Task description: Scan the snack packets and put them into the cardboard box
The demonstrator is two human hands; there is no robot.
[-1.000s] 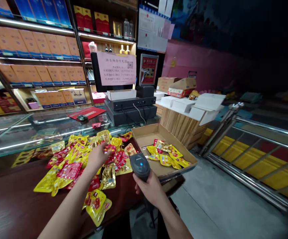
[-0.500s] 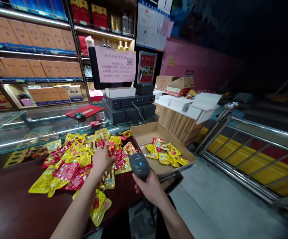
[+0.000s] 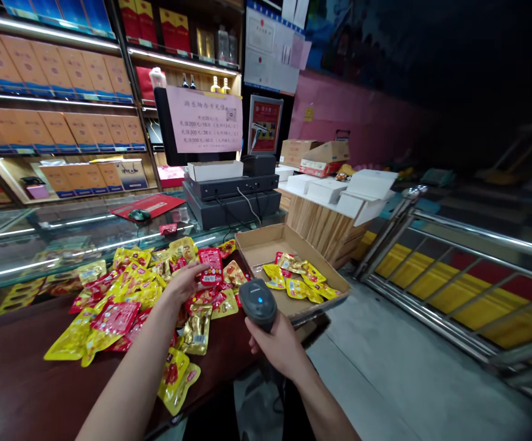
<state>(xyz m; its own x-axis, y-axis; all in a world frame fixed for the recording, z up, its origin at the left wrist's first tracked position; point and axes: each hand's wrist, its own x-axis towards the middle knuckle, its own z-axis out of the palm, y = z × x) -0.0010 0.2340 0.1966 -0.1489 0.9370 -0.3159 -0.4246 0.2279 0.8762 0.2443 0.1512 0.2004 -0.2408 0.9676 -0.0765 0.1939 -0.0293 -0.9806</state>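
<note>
My left hand (image 3: 186, 283) grips a small red snack packet (image 3: 211, 267), raised a little over the pile with its printed face toward me. Around it lie many yellow, red and gold snack packets (image 3: 130, 282) heaped on the dark red counter (image 3: 13, 392). A gold packet (image 3: 196, 329) with a barcode lies just below that hand. In my right hand (image 3: 277, 346) is a black barcode scanner (image 3: 258, 301) with a blue light on top, its head near the red packet. Behind the scanner stands an open cardboard tray (image 3: 266, 240) holding several yellow, red and gold packets.
A black cash register base (image 3: 233, 208) and a monitor with a pink sign (image 3: 207, 119) stand behind the pile. A mouse (image 3: 139, 215) rests on a red mat on the glass counter. To the right are white boxes (image 3: 323, 190) and a metal railing (image 3: 477, 245).
My left hand has lifted the red packet out of the pile and turned its face toward me. The right hand holds the scanner almost unmoved. The whole view has shifted slightly.
</note>
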